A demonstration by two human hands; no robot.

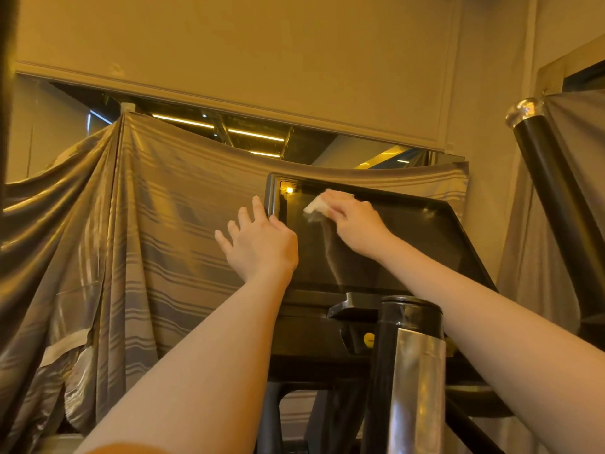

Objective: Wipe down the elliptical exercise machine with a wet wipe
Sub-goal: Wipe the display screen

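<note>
The elliptical's black console screen [409, 244] tilts towards me at centre right. My right hand [355, 224] presses a crumpled white wet wipe [316, 204] against the upper left part of the glass, fingers curled over the wipe. A damp streak runs down the screen below it. My left hand [258, 240] holds the screen's left edge, thumb on the front bezel and fingers spread behind it. A black handlebar post [409, 371] with a silvery band rises in front of the console.
A second black handlebar with a chrome cap [550, 178] slants up at the right. Striped shiny fabric [131, 240] drapes over the wall and mirror behind the machine. A small yellow knob [369, 339] sits under the console.
</note>
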